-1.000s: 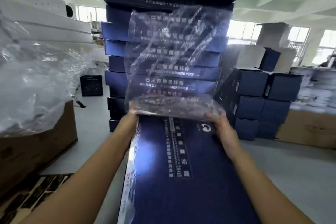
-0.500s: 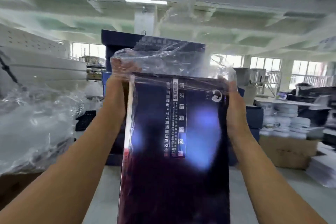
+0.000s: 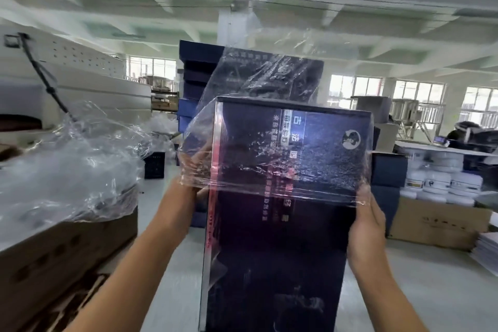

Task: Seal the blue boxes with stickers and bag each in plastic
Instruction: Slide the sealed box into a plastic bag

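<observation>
Half a second ago the plastic bag (image 3: 269, 143) sat bunched at the top end of the blue box (image 3: 283, 237), with both hands up at its top corners. Now its mouth is drawn down over roughly the upper third, and both hands sit lower on the sides. The hem runs as a wrinkled line across the printed face, and the bag's loose closed end stands up crumpled above the top edge. I see the box held upright in the middle of the view, between the forearms. Its long axis runs from the near bottom edge of the frame up and away, with the top end leaning far. The printed face is toward me, with the column of characters running along that axis and a round emblem near the top right corner. The left hand (image 3: 194, 170) is at the left side edge with fingers curled on the bag's hem, seen through the film. The right hand (image 3: 363, 226) clasps the right side edge, its thumb reaching up to the hem. Its other fingers are hidden behind the box, so I cannot tell how they lie. To the left, near the forearm, a brown carton (image 3: 67, 248) holds a heap of clear film (image 3: 70, 164). A stack of blue boxes (image 3: 194, 75) stands just behind the bag's top. To the right, bare grey floor (image 3: 431, 291) lies open out to a carton (image 3: 436, 221) carrying white jars (image 3: 436, 183).
</observation>
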